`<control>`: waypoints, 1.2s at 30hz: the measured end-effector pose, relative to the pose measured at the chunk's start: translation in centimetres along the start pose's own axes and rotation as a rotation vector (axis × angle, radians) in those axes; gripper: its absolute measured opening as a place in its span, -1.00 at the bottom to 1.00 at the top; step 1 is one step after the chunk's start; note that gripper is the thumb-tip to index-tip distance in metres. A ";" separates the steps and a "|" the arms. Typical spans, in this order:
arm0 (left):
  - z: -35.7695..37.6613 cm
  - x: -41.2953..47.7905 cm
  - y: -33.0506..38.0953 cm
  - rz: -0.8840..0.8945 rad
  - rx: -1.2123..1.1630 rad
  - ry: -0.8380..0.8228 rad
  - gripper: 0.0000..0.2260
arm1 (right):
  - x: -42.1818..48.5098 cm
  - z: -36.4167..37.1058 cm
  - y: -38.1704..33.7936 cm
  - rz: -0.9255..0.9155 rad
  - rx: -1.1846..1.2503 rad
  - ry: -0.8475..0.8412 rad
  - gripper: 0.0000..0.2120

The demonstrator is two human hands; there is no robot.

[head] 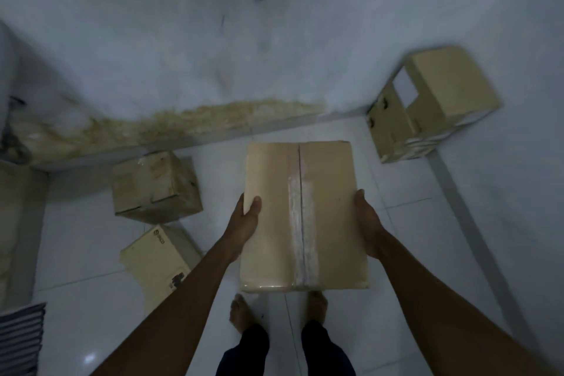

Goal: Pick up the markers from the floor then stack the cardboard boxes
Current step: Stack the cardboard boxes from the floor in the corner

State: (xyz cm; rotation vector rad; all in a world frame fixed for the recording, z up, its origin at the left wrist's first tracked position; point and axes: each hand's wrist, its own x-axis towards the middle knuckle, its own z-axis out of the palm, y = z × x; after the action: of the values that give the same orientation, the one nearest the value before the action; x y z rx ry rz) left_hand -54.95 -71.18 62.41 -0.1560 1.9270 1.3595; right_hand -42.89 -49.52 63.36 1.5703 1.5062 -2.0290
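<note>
I hold a taped cardboard box [302, 217] in the air in front of me, above my bare feet. My left hand [245, 223] grips its left side and my right hand [367, 223] grips its right side. Two cardboard boxes lie on the white tiled floor to the left: a cube-shaped box [155, 188] near the wall and a flatter box [158, 262] closer to me. In the right corner stands a stack of cardboard boxes [433, 104]. No markers are visible.
A stained white wall [213, 55] runs across the back, meeting a side wall at the right corner. A tall cardboard piece [18, 223] leans at the far left. A striped cloth [21, 339] lies at the lower left.
</note>
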 end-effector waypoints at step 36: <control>25.7 -0.9 14.0 0.181 0.171 -0.214 -0.51 | -1.3 -26.8 -8.2 -0.153 0.126 0.204 -0.27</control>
State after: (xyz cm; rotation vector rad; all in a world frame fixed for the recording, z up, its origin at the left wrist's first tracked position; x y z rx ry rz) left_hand -48.22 -43.68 69.87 0.2436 1.8984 1.2617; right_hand -30.68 -25.41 70.97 1.8103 1.6445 -2.1391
